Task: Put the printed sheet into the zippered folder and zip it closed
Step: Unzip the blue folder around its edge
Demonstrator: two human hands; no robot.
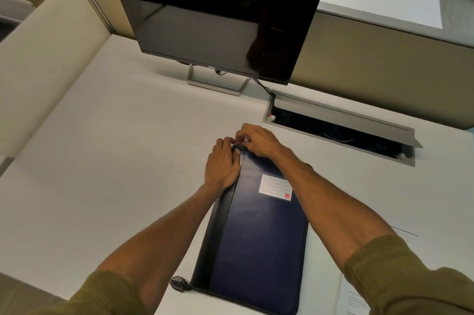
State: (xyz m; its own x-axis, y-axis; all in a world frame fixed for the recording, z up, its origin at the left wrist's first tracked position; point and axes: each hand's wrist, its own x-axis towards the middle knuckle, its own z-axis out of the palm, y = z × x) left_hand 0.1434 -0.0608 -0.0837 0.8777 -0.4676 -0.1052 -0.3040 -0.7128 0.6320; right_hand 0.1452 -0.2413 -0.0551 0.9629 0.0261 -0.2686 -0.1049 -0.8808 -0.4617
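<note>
While both forearms reach out over it, the white table (107, 155) fills most of the view. At its far side a dark monitor (218, 14) stands on a silver foot with its screen off. To the right of that foot a cable box (338, 132) is sunk into the table top, its grey lid tipped open.

Nearer the person, the zippered folder (256, 237) lies flat and closed on the table, navy with a black strip down its left side, its long sides running away from the person. Just beside its right edge lies the printed sheet (357, 299), outside the folder and partly hidden under the right sleeve (410, 276); faint lines of text show on it.

The two hands meet at the folder's far left corner. The left hand (223, 166) rests along the left edge, its fingertips curled onto that corner. The right hand (259, 140) comes over from the right, fingers curled tight and pinching at the zipper line there; what they pinch is too small to tell.

A white lined label (275, 186) sits on the cover near the far end. A small black zipper tab (179, 284) sticks out at the near left corner.
</note>
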